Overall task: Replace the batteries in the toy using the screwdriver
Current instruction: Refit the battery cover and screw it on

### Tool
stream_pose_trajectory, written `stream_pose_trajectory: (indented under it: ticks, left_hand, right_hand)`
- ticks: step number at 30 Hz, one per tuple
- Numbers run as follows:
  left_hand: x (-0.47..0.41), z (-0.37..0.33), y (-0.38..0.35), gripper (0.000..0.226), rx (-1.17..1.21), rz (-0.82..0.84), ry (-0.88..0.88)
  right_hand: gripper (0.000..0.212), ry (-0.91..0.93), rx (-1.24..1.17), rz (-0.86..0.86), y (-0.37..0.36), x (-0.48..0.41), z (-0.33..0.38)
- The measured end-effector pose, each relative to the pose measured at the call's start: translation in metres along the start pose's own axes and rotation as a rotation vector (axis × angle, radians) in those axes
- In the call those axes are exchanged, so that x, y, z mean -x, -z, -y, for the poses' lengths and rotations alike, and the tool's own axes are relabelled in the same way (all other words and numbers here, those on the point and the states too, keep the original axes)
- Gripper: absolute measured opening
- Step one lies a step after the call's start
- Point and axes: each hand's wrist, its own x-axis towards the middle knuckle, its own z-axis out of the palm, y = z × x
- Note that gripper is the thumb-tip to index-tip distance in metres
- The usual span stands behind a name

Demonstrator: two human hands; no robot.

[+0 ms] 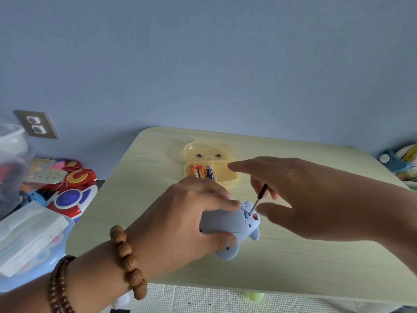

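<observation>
A small blue-grey toy (pixel 228 224) lies underside up on the pale wooden table (pixel 293 263). My left hand (pixel 187 213) grips it from the left, fingers over its far edge and thumb on its near side. My right hand (pixel 300 193) holds a thin black-handled screwdriver (pixel 259 198), whose tip rests in a screw hole beside the toy's battery cover, near a red spot. Behind the hands stands an open yellow bear-shaped case (pixel 228 172) with three batteries (pixel 202 171) lying in it.
Left of the table lie colourful toys (pixel 70 193), a white paper packet (pixel 29 231) and a plastic bag. More bright items (pixel 404 161) sit beyond the table's right edge. A wall socket (pixel 36 125) is on the blue wall.
</observation>
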Motion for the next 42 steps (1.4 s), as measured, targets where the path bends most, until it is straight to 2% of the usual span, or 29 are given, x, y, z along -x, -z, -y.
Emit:
stream_pose_trajectory:
  ticks: [6,13,16,20,28,32,35,37,42]
  left_hand:
    - [0.0,0.0,0.0,0.051,0.008,0.0,0.008]
    - [0.001,-0.001,0.001,0.049,-0.014,0.004,0.006]
    - [0.001,0.0,0.001,0.048,0.002,0.001,0.008]
    - [0.001,0.0,0.0,0.049,-0.002,-0.003,0.001]
    - [0.001,-0.002,0.001,0.048,0.003,-0.009,0.011]
    - [0.001,-0.001,0.001,0.049,0.0,-0.009,0.012]
    - [0.0,-0.001,0.0,0.049,-0.001,-0.006,0.007]
    - [0.0,-0.001,0.0,0.048,-0.001,-0.006,0.011]
    - [-0.001,0.0,0.002,0.047,0.014,-0.001,0.029]
  right_hand:
    - [0.042,-0.034,-0.076,-0.056,-0.003,-0.005,0.0]
    - [0.051,-0.002,-0.06,0.033,0.003,-0.001,0.001]
    - [0.055,-0.001,-0.072,0.01,0.002,-0.004,-0.001]
    - [0.04,-0.01,-0.118,-0.031,-0.003,-0.005,-0.005]
    - [0.05,-0.009,-0.097,0.006,-0.002,-0.004,-0.003]
    - [0.038,0.002,-0.117,-0.075,-0.005,-0.005,-0.007]
    - [0.039,0.041,-0.127,-0.077,0.001,0.002,-0.007]
    - [0.039,0.046,-0.066,-0.072,0.003,0.005,-0.007]
    - [0.018,0.057,0.213,-0.099,-0.007,0.014,-0.003]
